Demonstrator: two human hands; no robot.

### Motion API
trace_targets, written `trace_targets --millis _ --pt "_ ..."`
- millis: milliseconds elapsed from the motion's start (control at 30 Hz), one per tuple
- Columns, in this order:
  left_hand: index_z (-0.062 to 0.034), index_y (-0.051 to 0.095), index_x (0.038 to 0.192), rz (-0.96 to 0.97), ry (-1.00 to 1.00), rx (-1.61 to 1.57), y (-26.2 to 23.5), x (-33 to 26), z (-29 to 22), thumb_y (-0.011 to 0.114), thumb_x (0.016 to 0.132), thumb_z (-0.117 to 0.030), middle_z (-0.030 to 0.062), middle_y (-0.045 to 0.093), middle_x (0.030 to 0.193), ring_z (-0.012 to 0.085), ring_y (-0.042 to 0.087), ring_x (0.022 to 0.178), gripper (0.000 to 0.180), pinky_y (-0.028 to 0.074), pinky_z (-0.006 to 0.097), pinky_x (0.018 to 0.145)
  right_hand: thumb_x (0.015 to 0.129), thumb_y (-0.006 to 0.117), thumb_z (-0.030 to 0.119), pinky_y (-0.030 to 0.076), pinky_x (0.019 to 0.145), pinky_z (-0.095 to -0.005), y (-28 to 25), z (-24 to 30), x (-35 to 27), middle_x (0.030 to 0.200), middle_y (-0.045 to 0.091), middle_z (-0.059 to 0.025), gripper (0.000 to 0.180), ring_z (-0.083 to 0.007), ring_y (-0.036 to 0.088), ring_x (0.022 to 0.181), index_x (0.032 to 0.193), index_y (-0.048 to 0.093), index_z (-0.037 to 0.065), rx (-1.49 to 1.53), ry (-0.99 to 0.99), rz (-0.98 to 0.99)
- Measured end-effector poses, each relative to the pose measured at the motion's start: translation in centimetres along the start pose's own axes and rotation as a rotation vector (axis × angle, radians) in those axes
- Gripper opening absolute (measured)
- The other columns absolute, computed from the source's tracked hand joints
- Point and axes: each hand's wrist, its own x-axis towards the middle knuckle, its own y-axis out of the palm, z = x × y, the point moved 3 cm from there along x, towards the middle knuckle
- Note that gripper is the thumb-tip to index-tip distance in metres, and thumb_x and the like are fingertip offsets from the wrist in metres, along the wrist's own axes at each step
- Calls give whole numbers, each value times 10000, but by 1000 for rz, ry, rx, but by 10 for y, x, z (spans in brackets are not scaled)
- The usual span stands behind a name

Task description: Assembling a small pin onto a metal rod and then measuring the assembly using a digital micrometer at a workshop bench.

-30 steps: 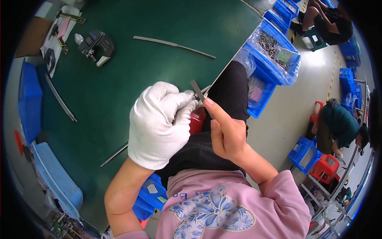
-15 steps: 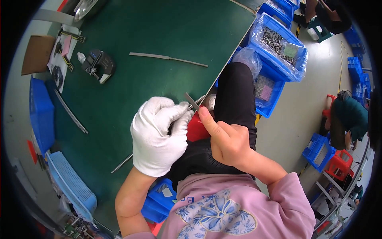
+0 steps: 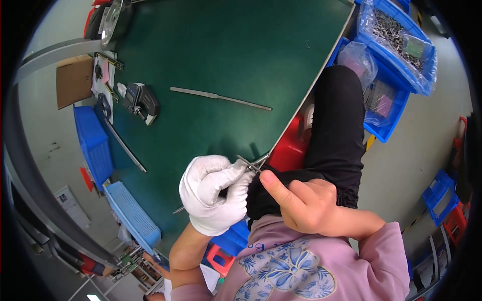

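Observation:
My left hand, in a white glove, is closed round a thin metal rod. One end of the rod sticks out by the thumb and fingertips. Its other end shows at the lower left, beyond the glove. My bare right hand is closed on a narrow flat metal file, index finger stretched along it. The file crosses the rod close to the gloved fingertips; whether they touch, I cannot tell. Curled fingers hide the file's rear part. Another slim file lies on the green table ahead of my hands.
A digital micrometer stands on the green table, at the left. Along the left edge are a curved metal strip, a blue bin and a light-blue basket. At right, a bag-lined blue crate holds many small metal parts.
The view has shifted, so the table and bins sit elsewhere in the picture. Both hands keep their grips, and the file in my right hand now lies at a flatter slant across the rod.

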Motion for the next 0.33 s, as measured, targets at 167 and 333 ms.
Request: trace_targets --millis 167,333 --pt "-111 617 830 42 -31 15 -3 0 0 776 597 17 47 561 747 213 540 566 311 416 300 487 484 562 4 226 323 -239 0 2 1 504 250 29 641 -80 270 356 1121 637 4 80 46 -26" --pt "-115 626 873 78 -10 6 -5 2 -1 767 605 27 39 556 759 210 541 569 334 421 299 499 584 603 110 226 332 -222 2 2 0 524 189 24 601 -61 271 365 1184 626 98 51 93 -53"
